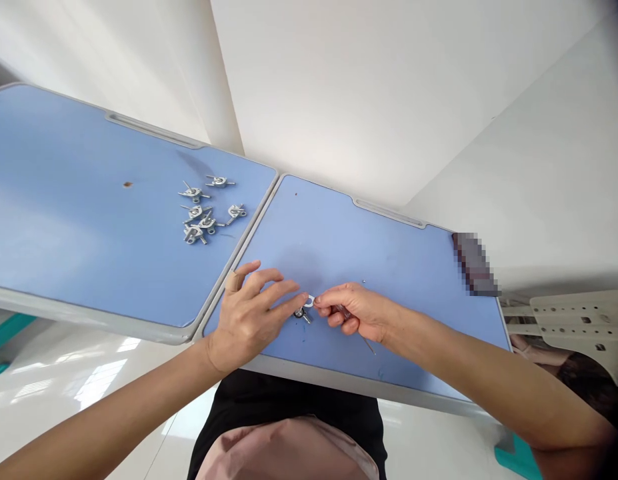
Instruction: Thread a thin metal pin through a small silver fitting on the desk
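A small pale ring-like plate (310, 302) sits between my two hands, above the blue desk. My right hand (356, 310) pinches its right edge with thumb and index finger, while the curled fingers also hold a thin metal tool (369, 345) whose end points toward the desk's front edge. My left hand (256, 310) has its fingers spread, with one fingertip at the plate's left side. Just below that fingertip is a small metal fitting (306, 318), partly hidden by the hand; whether the left hand grips it is unclear.
Several metal fittings (193, 233) lie grouped on the left desk (113, 253), near the seam with the right desk (413, 360). A tiny part (363, 281) lies beyond my right hand. A dark pixelated object (475, 264) is at the right edge, beside a pale chair (579, 323).
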{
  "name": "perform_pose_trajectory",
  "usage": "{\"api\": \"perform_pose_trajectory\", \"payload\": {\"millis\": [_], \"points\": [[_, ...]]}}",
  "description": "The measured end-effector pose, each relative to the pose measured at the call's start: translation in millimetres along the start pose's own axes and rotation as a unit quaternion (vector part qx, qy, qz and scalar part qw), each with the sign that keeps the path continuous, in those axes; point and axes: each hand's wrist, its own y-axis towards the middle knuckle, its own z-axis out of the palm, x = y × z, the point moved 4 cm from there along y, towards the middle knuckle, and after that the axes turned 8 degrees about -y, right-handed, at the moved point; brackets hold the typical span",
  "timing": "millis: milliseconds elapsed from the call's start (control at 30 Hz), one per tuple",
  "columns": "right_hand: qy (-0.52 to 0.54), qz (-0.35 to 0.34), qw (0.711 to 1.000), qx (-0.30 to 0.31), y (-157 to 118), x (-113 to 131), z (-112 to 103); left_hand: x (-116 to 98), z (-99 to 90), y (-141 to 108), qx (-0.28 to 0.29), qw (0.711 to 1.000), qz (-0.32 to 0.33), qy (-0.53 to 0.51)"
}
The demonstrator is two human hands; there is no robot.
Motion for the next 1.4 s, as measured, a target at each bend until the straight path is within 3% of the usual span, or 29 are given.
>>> {"api": "perform_pose_trajectory", "payload": {"millis": [133,233,500,667,933,1167,1400], "points": [[0.005,0.048,0.999,-0.001,2.8,0.8,-0.4,9.1,-0.2,-12.3,0.086,0.99,-0.101,-0.055],[0.016,0.087,0.996,0.015,7.4,1.6,-1.2,9.6,0.7,-22.6,0.116,0.984,-0.117,-0.064],[0.006,0.148,0.987,0.054,16.1,4.2,-0.1,6.6,8.3,-26.2,0.138,0.981,-0.129,-0.048],[-0.022,0.158,0.986,0.055,10.4,3.6,7.9,4.3,6.1,-23.1,0.12,0.984,-0.124,-0.05],[-0.162,0.039,0.983,-0.077,9.6,-8.1,7.9,3.9,6.0,-22.4,0.114,0.985,-0.12,-0.047],[-0.289,-0.045,0.949,-0.119,9.1,-10.5,6.7,0.4,7.5,-23.3,0.131,0.978,-0.134,-0.087],[-0.391,-0.062,0.908,-0.136,-6.2,-2.6,6.5,-1.2,14.0,-22.4,0.133,0.965,-0.161,-0.161]]}}
